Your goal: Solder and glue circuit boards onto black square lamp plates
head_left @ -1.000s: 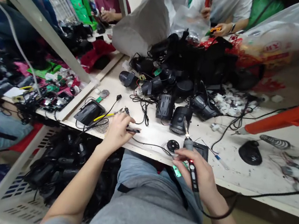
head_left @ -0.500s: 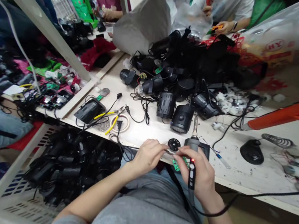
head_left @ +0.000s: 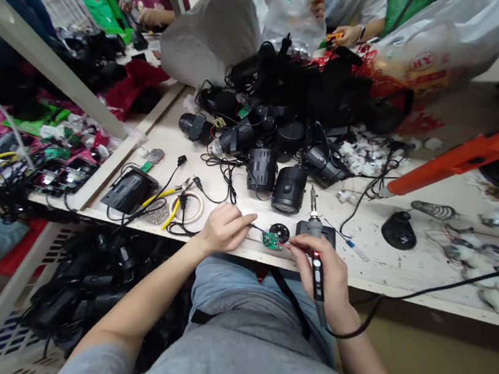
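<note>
Circuit board (head_left: 272, 240) now up on table edge (head_left: 402, 288). Our left hand (head_left: 223, 230) pinches thin tool (head_left: 256, 228) at board's 9 o'clock; right hand (head_left: 332, 276) grips soldering iron (head_left: 315, 228), 3 o'clock. We'd pin board flat, tip clear of fingers.

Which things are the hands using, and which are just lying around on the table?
In use:
- left hand pinching a thin tool
- small green board
- right hand gripping the soldering iron

Lying about:
- yellow pliers
- tape ring
- black lamp housings
- orange tool
</note>
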Motion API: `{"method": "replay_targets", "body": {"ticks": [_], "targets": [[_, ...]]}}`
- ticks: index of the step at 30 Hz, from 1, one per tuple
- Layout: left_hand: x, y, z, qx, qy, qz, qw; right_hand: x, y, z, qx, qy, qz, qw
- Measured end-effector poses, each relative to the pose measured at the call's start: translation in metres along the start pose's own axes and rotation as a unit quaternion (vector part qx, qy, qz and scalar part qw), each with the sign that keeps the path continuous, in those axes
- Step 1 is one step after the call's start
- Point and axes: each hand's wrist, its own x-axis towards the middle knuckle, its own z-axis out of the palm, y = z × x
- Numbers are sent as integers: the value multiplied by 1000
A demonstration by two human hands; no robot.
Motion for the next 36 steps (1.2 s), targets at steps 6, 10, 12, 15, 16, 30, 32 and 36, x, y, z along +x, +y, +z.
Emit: {"method": "replay_targets", "body": {"ticks": [6,10,12,15,16,30,32,36], "targets": [[25,61,-6,-175,-109,-97,974,0,-1,2,22,-7,-33,999],[28,76,4,-223,-107,-146,958,2,-3,-1,27,-11,-54,998],[26,74,7,-226,-114,-154,955,2,-3,-4,10,1,-53,999],[22,73,8,-192,-146,-155,958,2,-3,-6,-15,22,-47,999],[21,73,8,-178,-158,-157,959,2,-3,-6,-16,29,-43,999],[23,62,-10,-443,1,-531,722,-16,32,24,-111,-58,-72,990],[24,63,-9,-448,10,-550,705,-16,31,30,-131,-67,-80,986],[21,65,-4,-452,-8,-572,684,-13,30,38,-154,-71,-78,982]]}}
